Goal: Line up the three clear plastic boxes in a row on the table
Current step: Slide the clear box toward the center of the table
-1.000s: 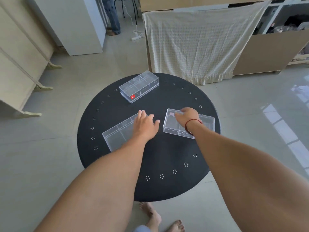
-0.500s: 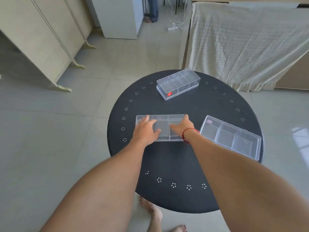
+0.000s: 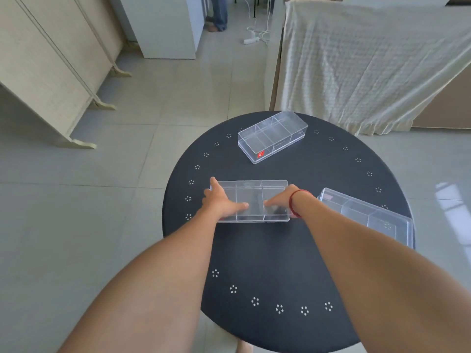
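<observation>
Three clear plastic boxes with inner dividers lie on a round black table (image 3: pixel 267 250). The middle box (image 3: pixel 251 197) lies crosswise near the table's left side. My left hand (image 3: pixel 221 202) grips its left end and my right hand (image 3: pixel 279 200), with a red string at the wrist, grips its right end. A second box (image 3: pixel 272 135) with a small red sticker sits at the far edge, turned at an angle. The third box (image 3: pixel 367 215) rests at the right edge, also slanted, apart from both hands.
The table's rim carries small white dot patterns. A cream cloth (image 3: pixel 369 59) hangs over furniture behind the table. A beige folding screen (image 3: pixel 51 59) stands at the left, a white cabinet (image 3: pixel 165 24) further back, with a person's legs (image 3: pixel 218 14) and a power strip (image 3: pixel 251 39) on the tiled floor.
My right hand left the right box and came to the middle box. That box turned from slanted to crosswise between both hands. The view shifted left.
</observation>
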Available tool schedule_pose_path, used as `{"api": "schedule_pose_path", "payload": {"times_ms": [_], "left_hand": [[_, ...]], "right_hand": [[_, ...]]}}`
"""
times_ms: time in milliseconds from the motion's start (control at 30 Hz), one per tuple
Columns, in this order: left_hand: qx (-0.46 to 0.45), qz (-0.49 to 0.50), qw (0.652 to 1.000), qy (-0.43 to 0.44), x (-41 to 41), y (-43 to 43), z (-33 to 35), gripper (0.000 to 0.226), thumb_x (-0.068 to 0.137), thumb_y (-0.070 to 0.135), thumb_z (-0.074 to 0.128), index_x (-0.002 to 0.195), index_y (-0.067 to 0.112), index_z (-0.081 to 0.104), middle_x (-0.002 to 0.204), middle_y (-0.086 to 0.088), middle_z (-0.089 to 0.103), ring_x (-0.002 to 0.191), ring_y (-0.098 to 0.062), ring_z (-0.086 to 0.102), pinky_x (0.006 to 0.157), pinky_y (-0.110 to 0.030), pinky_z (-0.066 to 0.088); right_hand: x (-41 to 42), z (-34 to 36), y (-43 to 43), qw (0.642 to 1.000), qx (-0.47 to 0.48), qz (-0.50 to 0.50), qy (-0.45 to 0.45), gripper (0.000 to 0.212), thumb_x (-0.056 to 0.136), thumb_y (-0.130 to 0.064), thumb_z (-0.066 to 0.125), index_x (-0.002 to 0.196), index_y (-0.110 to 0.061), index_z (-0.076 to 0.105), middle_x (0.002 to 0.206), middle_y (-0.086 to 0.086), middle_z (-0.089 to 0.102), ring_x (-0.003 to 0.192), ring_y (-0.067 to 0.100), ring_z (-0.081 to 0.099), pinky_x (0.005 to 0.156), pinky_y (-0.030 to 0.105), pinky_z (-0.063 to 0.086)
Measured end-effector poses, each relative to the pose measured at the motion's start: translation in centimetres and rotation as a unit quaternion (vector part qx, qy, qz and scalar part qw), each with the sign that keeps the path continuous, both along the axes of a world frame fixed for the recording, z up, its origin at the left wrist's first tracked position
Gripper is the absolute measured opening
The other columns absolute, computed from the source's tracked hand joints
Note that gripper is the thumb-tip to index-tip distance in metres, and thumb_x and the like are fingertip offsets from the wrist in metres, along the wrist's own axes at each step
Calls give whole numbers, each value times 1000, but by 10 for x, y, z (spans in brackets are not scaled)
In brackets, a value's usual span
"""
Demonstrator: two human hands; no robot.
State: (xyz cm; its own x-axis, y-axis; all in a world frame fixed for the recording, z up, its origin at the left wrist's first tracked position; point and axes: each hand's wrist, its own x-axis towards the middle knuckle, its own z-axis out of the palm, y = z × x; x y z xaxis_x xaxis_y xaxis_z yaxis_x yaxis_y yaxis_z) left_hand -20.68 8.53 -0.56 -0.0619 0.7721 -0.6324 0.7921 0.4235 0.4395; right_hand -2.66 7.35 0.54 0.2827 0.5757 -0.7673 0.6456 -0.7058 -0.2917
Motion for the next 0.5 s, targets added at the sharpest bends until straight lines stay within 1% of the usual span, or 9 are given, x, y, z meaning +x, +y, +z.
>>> {"api": "schedule_pose_path", "payload": {"times_ms": [67, 133, 167, 233, 267, 300, 367, 433, 500], "left_hand": [[-1, 17, 1000, -3, -2, 0, 3, 135, 63, 47, 83, 150, 19, -16, 158, -11, 17, 142, -31, 27, 109, -49, 34], [-17, 37, 999, -9, -5, -2, 5, 139, 61, 45, 86, 149, 15, -17, 156, -11, 23, 141, -32, 29, 111, -47, 33], [-25, 42, 999, -9, -7, -3, 5, 140, 60, 45, 86, 150, 14, -17, 156, -10, 25, 140, -32, 31, 111, -45, 33], [-27, 45, 999, -6, -10, -7, 6, 141, 57, 44, 88, 150, 15, -13, 156, -10, 26, 140, -31, 33, 109, -44, 34], [-20, 48, 999, -5, -11, -10, 6, 141, 55, 43, 90, 151, 15, -10, 155, -10, 27, 140, -31, 33, 109, -44, 34], [-10, 53, 999, -7, -12, -12, 7, 142, 52, 43, 91, 151, 17, -8, 155, -10, 27, 140, -31, 33, 109, -45, 35], [24, 67, 997, -18, -11, -16, 7, 143, 49, 40, 93, 151, 22, -5, 154, -9, 26, 141, -30, 29, 110, -45, 35], [80, 74, 994, -16, -8, -19, 8, 141, 47, 38, 93, 150, 29, -2, 150, -9, 30, 140, -30, 28, 107, -44, 35], [142, 64, 988, 10, -6, -22, 11, 136, 46, 39, 93, 147, 38, 2, 142, -10, 40, 134, -30, 32, 101, -42, 39]], "right_hand": [[-1, 0, 0, 998, 3, -45, 46, 78, 79, -31, 75, 141, 0, 41, 144, 19, 45, 131, 37, 48, 108, 45, 42], [-2, 1, -4, 998, 12, -48, 41, 74, 78, -29, 76, 138, 0, 44, 141, 19, 49, 129, 36, 50, 103, 43, 43], [-1, 0, -8, 998, 8, -44, 34, 77, 80, -32, 73, 140, -1, 39, 141, 16, 49, 128, 33, 51, 104, 41, 43], [-3, 1, -17, 999, 3, -35, 20, 89, 82, -41, 66, 149, -5, 18, 148, 8, 40, 133, 27, 45, 113, 37, 36], [-3, -1, -20, 998, 13, -49, 27, 96, 81, -41, 67, 151, -7, 11, 151, 7, 36, 136, 27, 41, 114, 38, 34], [-2, 0, -22, 996, 19, -67, 47, 102, 78, -37, 73, 152, -8, 9, 150, 8, 36, 136, 29, 41, 113, 41, 36], [1, 1, -23, 989, 68, -111, 66, 106, 71, -27, 82, 150, -9, 13, 145, 10, 41, 130, 32, 46, 105, 43, 43], [1, 5, -24, 984, 100, -129, 73, 106, 70, -19, 83, 150, -12, 13, 144, 11, 43, 129, 34, 47, 99, 42, 45], [0, 9, -24, 979, 128, -135, 76, 110, 73, -12, 81, 153, -19, 6, 147, 11, 41, 129, 34, 48, 98, 41, 45]]}}
